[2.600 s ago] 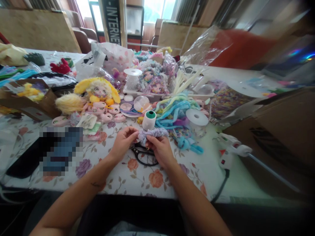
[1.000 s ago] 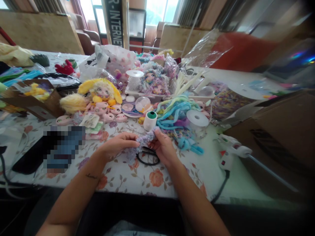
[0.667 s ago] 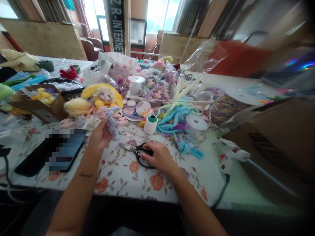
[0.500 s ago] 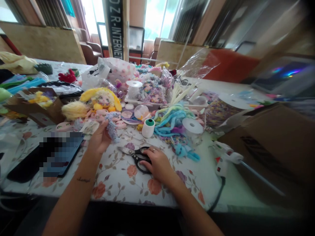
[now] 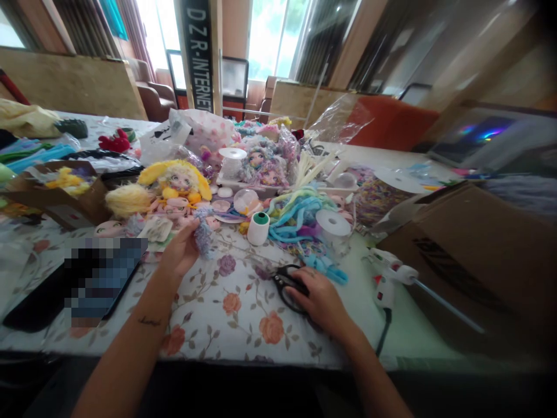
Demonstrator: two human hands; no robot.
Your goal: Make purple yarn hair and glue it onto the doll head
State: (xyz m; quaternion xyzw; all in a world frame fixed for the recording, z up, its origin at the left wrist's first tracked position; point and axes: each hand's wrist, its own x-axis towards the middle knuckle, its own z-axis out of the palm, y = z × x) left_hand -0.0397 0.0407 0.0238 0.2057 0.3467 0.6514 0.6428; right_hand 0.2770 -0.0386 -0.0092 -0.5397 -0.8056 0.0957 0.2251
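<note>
My left hand (image 5: 180,253) pinches a small bunch of fluffy lavender-blue yarn (image 5: 203,232), which hangs down over the table at the edge of the doll pieces. Over to the right, my right hand (image 5: 324,299) is on a pair of black-handled scissors (image 5: 279,281) low over the tablecloth, fingers curled on the handles; the blades are blurred, pointing left. Between and beyond my hands stands a white thread cone (image 5: 258,230) with a green top. A doll with yellow floppy ears (image 5: 177,179) lies behind my left hand, among several pink doll faces.
Blue and green yarn strands (image 5: 296,212) and a white spool (image 5: 333,225) lie beyond my right hand. A glue gun (image 5: 387,278) with its cord stands near a large cardboard box (image 5: 461,261) at right. A phone (image 5: 113,284) lies at left on the floral tablecloth (image 5: 204,325).
My right hand has slid the scissors to the right across the tablecloth, away from my left hand. My left hand still holds the yarn, almost in place. The camera view has shifted slightly.
</note>
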